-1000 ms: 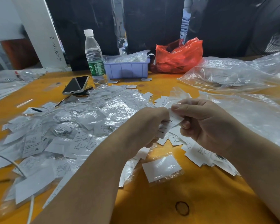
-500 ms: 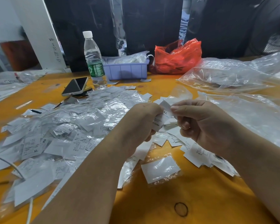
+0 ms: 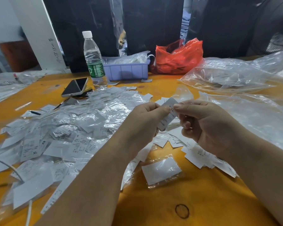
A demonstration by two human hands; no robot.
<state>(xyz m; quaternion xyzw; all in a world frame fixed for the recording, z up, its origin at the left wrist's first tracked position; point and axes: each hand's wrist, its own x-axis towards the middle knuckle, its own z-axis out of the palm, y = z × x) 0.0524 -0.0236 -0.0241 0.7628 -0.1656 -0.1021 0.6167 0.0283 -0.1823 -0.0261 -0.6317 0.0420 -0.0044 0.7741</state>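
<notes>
A white paper size label [image 3: 167,118] is held up over the yellow table [image 3: 203,201]. My left hand [image 3: 142,124] pinches its left edge between thumb and fingers. My right hand [image 3: 207,126] pinches it near the top with thumb and forefinger, its other fingers curled. A small clear plastic sleeve [image 3: 184,93] rises behind my right fingers. A wide heap of bagged labels [image 3: 69,132] covers the table to the left. Loose white labels [image 3: 199,155] lie under and beside my right hand, and one bagged label [image 3: 161,171] lies alone in front.
A water bottle [image 3: 94,61], a phone [image 3: 75,87], a lilac plastic bin [image 3: 127,70] and a red bag [image 3: 178,57] stand at the table's far side. Large clear bags [image 3: 232,75] spread at the right. A white cable [image 3: 10,167] crosses the left front.
Both hands have lifted the label slightly and turned it more upright between them; my right fingers now pinch near its top, with the clear sleeve showing behind.
</notes>
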